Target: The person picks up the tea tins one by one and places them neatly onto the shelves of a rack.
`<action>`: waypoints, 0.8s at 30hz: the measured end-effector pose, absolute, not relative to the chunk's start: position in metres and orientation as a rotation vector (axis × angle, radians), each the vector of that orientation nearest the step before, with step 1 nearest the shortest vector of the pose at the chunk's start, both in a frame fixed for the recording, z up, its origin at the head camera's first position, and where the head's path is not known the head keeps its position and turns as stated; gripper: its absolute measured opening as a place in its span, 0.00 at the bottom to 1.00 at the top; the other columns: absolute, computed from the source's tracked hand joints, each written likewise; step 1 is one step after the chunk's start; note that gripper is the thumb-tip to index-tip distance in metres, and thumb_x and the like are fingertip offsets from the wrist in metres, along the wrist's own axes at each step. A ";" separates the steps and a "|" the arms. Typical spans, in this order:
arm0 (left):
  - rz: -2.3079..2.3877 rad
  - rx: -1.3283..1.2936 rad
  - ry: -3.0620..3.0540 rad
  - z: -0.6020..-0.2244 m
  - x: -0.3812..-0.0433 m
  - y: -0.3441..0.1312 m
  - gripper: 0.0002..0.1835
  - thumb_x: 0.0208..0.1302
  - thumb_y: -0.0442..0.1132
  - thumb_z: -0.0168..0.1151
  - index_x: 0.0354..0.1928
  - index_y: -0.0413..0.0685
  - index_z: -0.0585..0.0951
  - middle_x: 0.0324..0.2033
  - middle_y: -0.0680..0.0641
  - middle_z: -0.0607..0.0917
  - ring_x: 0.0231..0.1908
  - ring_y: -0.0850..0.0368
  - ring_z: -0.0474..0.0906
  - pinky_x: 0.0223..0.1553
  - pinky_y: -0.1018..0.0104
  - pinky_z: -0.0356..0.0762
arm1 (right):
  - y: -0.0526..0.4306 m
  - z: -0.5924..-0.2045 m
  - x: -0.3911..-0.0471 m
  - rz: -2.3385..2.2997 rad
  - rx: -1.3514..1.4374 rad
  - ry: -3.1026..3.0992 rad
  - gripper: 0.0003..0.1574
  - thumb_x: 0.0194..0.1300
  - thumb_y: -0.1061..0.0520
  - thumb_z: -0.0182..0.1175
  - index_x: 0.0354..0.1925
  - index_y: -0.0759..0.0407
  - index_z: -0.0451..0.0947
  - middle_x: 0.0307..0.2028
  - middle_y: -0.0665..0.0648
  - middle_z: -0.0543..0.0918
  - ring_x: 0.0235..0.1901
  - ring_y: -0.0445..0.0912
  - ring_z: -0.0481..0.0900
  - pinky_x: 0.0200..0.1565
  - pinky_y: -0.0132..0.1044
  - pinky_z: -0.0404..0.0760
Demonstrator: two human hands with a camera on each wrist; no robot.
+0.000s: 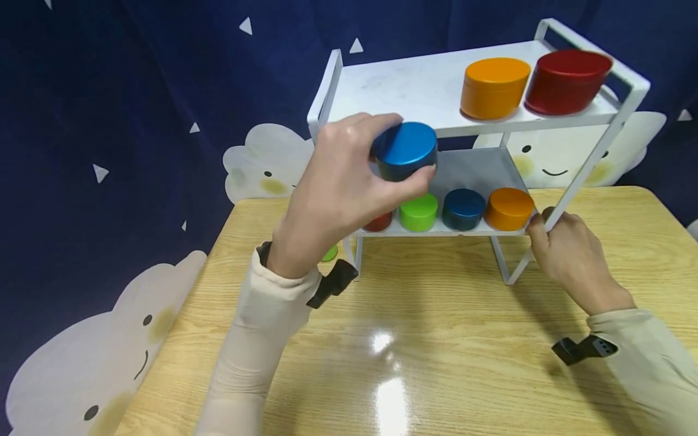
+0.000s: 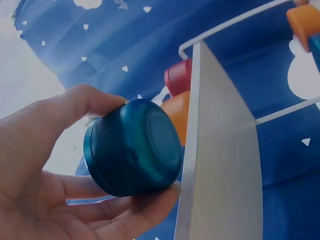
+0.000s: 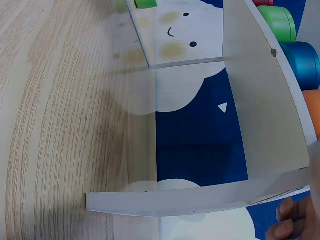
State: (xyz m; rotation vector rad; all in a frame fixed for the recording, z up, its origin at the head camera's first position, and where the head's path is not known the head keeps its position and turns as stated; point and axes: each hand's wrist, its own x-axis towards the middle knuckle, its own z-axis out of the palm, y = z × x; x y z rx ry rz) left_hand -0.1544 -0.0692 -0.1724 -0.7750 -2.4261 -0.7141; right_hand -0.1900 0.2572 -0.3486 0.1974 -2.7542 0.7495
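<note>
My left hand (image 1: 349, 175) pinches a blue round tin (image 1: 408, 145) between thumb and fingers, just in front of the top shelf's front edge. In the left wrist view the tin's underside (image 2: 162, 132) faces the shelf edge. My right hand (image 1: 578, 254) grips the right-hand leg of a white two-tier rack (image 1: 398, 85) at lower-shelf height. Its fingertips (image 3: 284, 229) show curled behind the frame in the right wrist view. An orange tin (image 1: 495, 88) and a dark red tin (image 1: 569, 82) stand at the top shelf's right end.
Along the lower shelf stand a red tin (image 1: 378, 223), a green tin (image 1: 418, 212), a darker blue tin (image 1: 463, 209) and an orange one. A green object (image 1: 329, 253) lies on the wooden table (image 1: 447, 339) by the rack's left leg. A navy curtain (image 1: 136, 72) hangs behind.
</note>
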 end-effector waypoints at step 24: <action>-0.781 -0.675 -2.517 -0.130 -0.176 -0.042 0.19 0.54 0.52 0.64 0.37 0.43 0.82 0.30 0.50 0.82 0.32 0.63 0.76 0.34 0.79 0.73 | 0.258 -0.347 -0.189 0.743 0.213 -2.778 0.31 0.73 0.45 0.30 0.23 0.61 0.66 0.20 0.61 0.72 0.22 0.58 0.73 0.18 0.44 0.64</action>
